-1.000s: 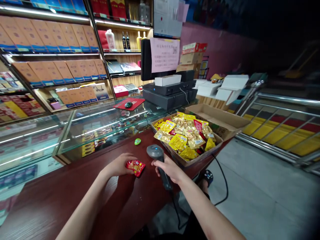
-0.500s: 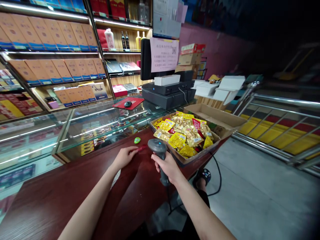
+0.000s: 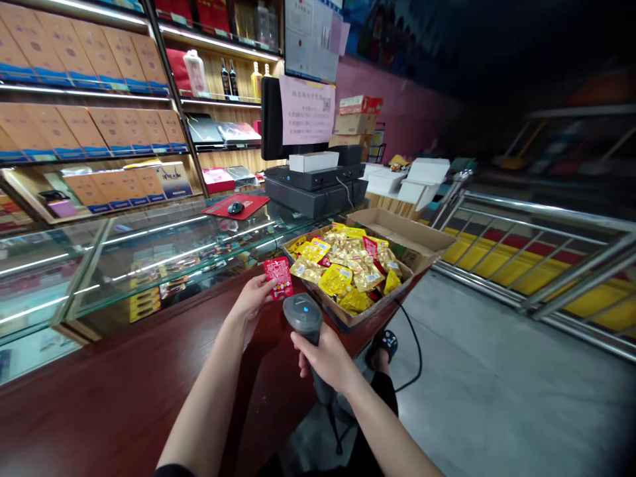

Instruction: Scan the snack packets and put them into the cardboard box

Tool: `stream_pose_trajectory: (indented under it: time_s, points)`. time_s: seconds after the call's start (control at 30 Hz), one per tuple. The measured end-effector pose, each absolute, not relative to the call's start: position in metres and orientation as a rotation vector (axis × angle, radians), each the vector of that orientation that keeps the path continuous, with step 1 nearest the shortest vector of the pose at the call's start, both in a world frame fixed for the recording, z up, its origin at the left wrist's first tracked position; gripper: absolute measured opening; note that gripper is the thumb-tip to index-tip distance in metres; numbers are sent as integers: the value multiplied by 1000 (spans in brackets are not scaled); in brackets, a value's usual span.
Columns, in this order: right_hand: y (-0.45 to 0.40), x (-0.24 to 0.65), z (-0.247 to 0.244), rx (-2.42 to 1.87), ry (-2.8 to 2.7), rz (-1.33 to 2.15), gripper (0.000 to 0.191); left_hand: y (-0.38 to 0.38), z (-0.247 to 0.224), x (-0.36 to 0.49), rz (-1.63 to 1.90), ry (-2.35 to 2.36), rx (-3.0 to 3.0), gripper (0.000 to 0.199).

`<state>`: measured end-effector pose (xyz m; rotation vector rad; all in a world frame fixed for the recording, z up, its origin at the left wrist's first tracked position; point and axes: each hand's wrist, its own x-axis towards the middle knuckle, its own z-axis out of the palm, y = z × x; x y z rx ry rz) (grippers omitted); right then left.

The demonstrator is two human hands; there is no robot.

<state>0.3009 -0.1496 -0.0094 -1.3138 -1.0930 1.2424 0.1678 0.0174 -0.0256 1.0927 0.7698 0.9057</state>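
Observation:
Between its thumb and fingers, my left hand (image 3: pixel 252 297) pinches a small red snack packet (image 3: pixel 279 277), tilted up above the dark red wooden counter (image 3: pixel 199 331). My right hand (image 3: pixel 325 354) is wrapped round the grip of a grey barcode scanner (image 3: pixel 303 314) with a blue light on top. The scanner's head points toward the packet, a short gap away. Just beyond both hands stands an open cardboard box (image 3: pixel 350 320), filled with yellow, gold and red packets (image 3: pixel 338 280).
A glass display case (image 3: pixel 173 255) runs along the left, with a mouse (image 3: pixel 235 208) on a red mat. Behind the box stand a monitor (image 3: pixel 271 119) and a black cash drawer (image 3: pixel 303 195). Metal railings (image 3: pixel 521 265) line the right. The scanner's cable hangs by my leg.
My left hand has raised the red packet from the counter and turned its printed face up. The scanner has come slightly lower and nearer to me. My view has shifted a little right.

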Motion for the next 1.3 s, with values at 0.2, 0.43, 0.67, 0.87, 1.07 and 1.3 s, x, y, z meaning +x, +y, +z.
stream_pose_trajectory:
  time_s: [0.2, 0.43, 0.67, 0.87, 1.07, 1.3]
  points:
    - [-155, 294, 13, -1336, -1181, 1188, 27, 20, -14, 166, 967, 748, 1130, 41]
    - [-155, 291, 16, -1342, -1192, 1183, 26, 14, 3, 170, 1044, 750, 1201, 45]
    - [-156, 290, 19, -1363, -1198, 1182, 24, 17, -1, 168, 995, 740, 1078, 39]
    - [-156, 291, 7, -1387, -1200, 1157, 25, 20, -9, 168, 955, 718, 1106, 41]
    - [-155, 292, 4, -1381, -1179, 1167, 27, 20, -9, 167, 949, 732, 1145, 46]
    - [-154, 291, 1, -1361, -1142, 1213, 29, 19, -7, 166, 939, 749, 1104, 41]
